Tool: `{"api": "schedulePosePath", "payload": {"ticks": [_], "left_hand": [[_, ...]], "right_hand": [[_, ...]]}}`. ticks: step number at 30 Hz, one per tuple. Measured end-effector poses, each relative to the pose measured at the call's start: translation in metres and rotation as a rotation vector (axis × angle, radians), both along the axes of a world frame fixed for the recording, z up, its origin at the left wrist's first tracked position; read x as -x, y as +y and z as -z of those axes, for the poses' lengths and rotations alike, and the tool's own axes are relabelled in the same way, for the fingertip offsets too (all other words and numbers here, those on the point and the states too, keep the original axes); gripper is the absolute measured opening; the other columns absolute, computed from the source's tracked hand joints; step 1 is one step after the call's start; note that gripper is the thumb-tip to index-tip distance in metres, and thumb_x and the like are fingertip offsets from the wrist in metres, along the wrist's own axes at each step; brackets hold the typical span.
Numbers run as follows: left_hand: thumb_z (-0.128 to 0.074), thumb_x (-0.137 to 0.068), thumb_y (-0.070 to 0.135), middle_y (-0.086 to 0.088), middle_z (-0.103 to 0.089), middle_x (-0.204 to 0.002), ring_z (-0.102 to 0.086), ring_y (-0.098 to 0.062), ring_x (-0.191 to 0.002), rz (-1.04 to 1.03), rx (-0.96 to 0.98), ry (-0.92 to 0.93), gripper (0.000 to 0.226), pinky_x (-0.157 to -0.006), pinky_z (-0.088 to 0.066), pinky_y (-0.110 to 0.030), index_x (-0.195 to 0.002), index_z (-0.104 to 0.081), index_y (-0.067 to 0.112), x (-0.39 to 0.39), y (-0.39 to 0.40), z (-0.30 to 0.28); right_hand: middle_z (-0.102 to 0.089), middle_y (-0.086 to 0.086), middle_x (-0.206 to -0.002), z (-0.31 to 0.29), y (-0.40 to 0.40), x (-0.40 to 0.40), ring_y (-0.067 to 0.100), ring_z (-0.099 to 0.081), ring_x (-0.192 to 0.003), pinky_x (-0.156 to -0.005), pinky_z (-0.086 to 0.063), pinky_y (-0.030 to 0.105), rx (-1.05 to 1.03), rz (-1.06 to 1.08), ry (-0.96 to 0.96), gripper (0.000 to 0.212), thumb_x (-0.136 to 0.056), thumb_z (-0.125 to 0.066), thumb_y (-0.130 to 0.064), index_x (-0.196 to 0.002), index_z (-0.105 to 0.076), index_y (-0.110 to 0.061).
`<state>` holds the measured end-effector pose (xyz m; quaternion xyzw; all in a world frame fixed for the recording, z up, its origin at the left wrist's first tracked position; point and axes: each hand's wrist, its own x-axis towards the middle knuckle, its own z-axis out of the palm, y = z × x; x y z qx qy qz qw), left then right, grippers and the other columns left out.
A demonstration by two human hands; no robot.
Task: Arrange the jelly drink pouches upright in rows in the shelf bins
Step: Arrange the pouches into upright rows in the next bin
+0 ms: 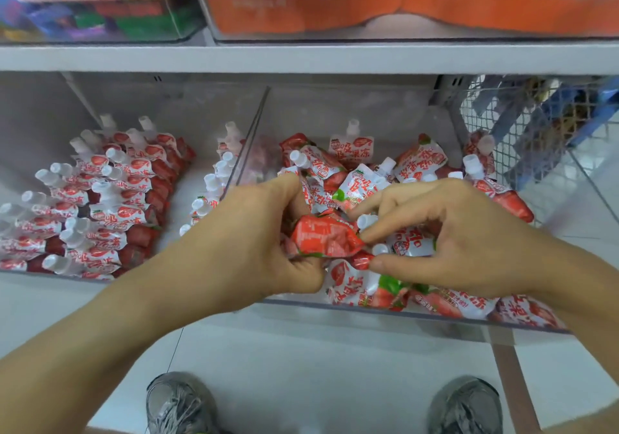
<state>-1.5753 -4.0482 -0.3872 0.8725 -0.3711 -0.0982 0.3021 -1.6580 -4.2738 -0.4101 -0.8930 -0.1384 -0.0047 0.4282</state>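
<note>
Two clear shelf bins sit side by side. The left bin (50, 125) holds red-and-white jelly pouches standing in rows (110, 196), white caps up, plus a short row (214, 186) along the divider (248, 139). In the right bin (368, 308) pouches lie in a loose jumbled heap (412, 162). My left hand (254, 242) grips a crumpled red pouch (323, 236) over the front of that heap. My right hand (445, 236) pinches the same pouch's right end between thumb and fingertips, with another pouch (412, 244) beneath its fingers.
An upper shelf edge (301, 57) overhangs the bins, with orange boxes (368, 8) above it. A wire mesh basket (522, 132) stands to the right of the right bin. My shoes (181, 403) are on the white tiled floor below.
</note>
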Motion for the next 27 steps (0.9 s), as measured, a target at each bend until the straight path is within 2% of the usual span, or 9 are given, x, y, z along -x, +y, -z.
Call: {"api": "schedulePosePath", "payload": {"ticks": [3,7,9,11,15,20,22,25,27], "left_hand": [[-0.072,-0.057,0.021,0.004,-0.063,-0.060,-0.048,-0.013,-0.049,0.006,-0.041,-0.025,0.030,-0.053,-0.046,-0.031,-0.079,-0.052,0.022,-0.004,0.005,-0.002],[-0.064,-0.060,0.036,0.010,-0.063,-0.059,-0.049,-0.002,-0.052,0.104,-0.168,-0.129,0.055,-0.055,-0.044,-0.011,-0.114,-0.064,0.043,-0.001,0.012,-0.002],[-0.054,-0.060,0.046,0.010,-0.060,-0.057,-0.049,-0.004,-0.052,0.126,-0.210,-0.188,0.047,-0.054,-0.048,-0.017,-0.105,-0.069,0.044,0.003,0.013,-0.001],[-0.055,-0.062,0.041,0.010,-0.059,-0.060,-0.052,-0.008,-0.054,0.110,-0.257,-0.227,0.037,-0.056,-0.051,-0.029,-0.097,-0.068,0.038,0.005,0.012,0.001],[-0.067,-0.067,0.025,0.015,-0.054,-0.067,-0.051,-0.009,-0.063,0.070,-0.229,-0.212,0.033,-0.057,-0.044,-0.023,-0.096,-0.054,0.034,0.006,0.012,0.004],[-0.064,-0.074,0.044,0.012,-0.057,-0.076,-0.051,0.001,-0.072,0.114,-0.096,0.027,0.029,-0.061,-0.041,-0.012,-0.088,-0.039,0.037,0.015,0.001,0.006],[-0.067,-0.078,0.036,0.019,-0.057,-0.079,-0.052,0.006,-0.074,0.129,-0.092,0.078,0.029,-0.061,-0.039,-0.007,-0.083,-0.038,0.038,0.013,-0.001,0.009],[-0.067,-0.077,0.019,0.017,-0.058,-0.077,-0.052,-0.001,-0.070,0.117,-0.137,0.083,0.023,-0.058,-0.041,-0.013,-0.081,-0.048,0.031,0.004,0.001,0.015],[-0.062,-0.083,0.024,0.011,-0.058,-0.075,-0.052,-0.005,-0.069,0.148,-0.225,0.075,0.009,-0.062,-0.045,-0.021,-0.084,-0.053,0.028,-0.001,0.003,0.021]], "right_hand": [[-0.067,-0.020,-0.099,-0.006,0.004,0.004,0.002,-0.064,-0.104,-0.089,-0.049,0.022,0.085,0.005,0.027,0.024,-0.081,-0.079,-0.031,-0.104,-0.076,-0.038],[-0.055,-0.021,-0.096,-0.006,0.007,0.002,0.004,-0.056,-0.100,-0.084,-0.047,0.027,0.367,-0.085,0.055,0.038,-0.086,-0.072,-0.036,-0.122,-0.064,-0.045],[-0.050,-0.021,-0.097,-0.006,0.009,0.002,0.002,-0.052,-0.102,-0.085,-0.048,0.031,0.445,-0.092,0.045,0.043,-0.085,-0.067,-0.044,-0.127,-0.058,-0.048],[-0.050,-0.018,-0.095,-0.004,0.008,0.005,0.005,-0.055,-0.103,-0.081,-0.051,0.037,0.471,-0.072,0.002,0.042,-0.082,-0.064,-0.047,-0.124,-0.058,-0.048],[-0.054,-0.020,-0.091,-0.006,0.002,0.014,0.006,-0.061,-0.099,-0.074,-0.054,0.039,0.409,-0.029,-0.107,0.037,-0.078,-0.073,-0.039,-0.113,-0.064,-0.047],[-0.056,-0.020,-0.089,-0.012,-0.009,0.016,0.011,-0.065,-0.098,-0.074,-0.055,0.039,0.316,0.004,-0.186,0.030,-0.077,-0.079,-0.034,-0.105,-0.070,-0.043],[-0.059,-0.018,-0.089,-0.014,-0.013,0.018,0.014,-0.066,-0.096,-0.074,-0.055,0.039,0.261,0.012,-0.205,0.029,-0.077,-0.079,-0.029,-0.103,-0.072,-0.040],[-0.064,-0.013,-0.093,-0.020,-0.021,0.023,0.016,-0.068,-0.092,-0.075,-0.056,0.034,0.176,0.043,-0.233,0.025,-0.077,-0.077,-0.026,-0.099,-0.074,-0.037],[-0.065,-0.004,-0.098,-0.020,-0.025,0.022,0.021,-0.068,-0.095,-0.080,-0.057,0.035,0.050,0.073,-0.225,0.022,-0.079,-0.077,-0.030,-0.101,-0.073,-0.036]]}}
